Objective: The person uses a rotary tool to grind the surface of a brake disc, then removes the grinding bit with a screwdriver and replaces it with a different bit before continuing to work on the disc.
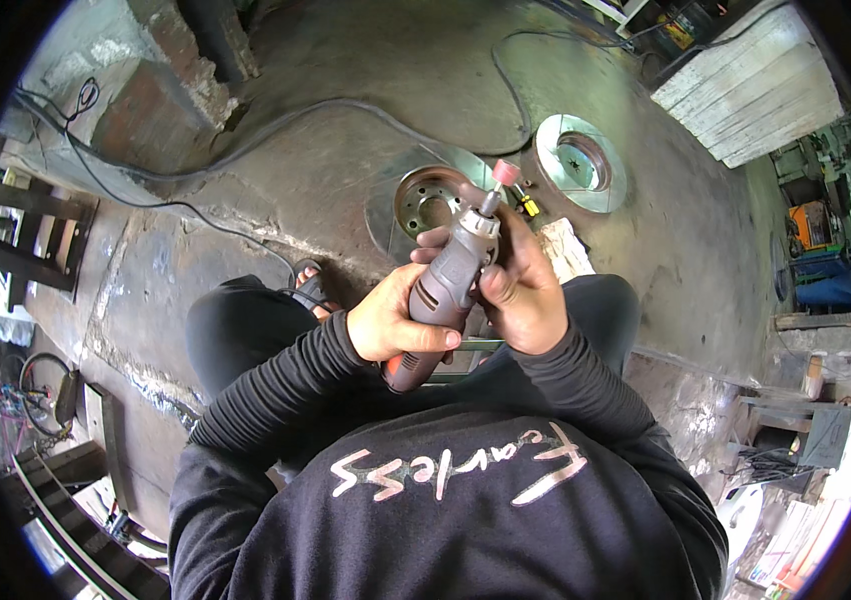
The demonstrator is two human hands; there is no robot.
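Observation:
I hold a grey and orange hand-held rotary grinder (442, 290) in front of my chest, its pink grinding stone (505, 173) pointing up and away. My left hand (393, 322) wraps around the tool's body near its rear. My right hand (517, 284) grips the front part by the collar. Beyond the tool, a metal brake disc (423, 198) lies flat on the concrete floor. A second brake disc (579, 161) lies to its right.
Black cables (275, 125) snake across the concrete floor. A brick block (160, 95) stands at the far left, white planks (750, 90) at the far right. A small yellow-handled tool (528, 206) lies between the discs. My sandalled foot (310, 283) shows below the left disc.

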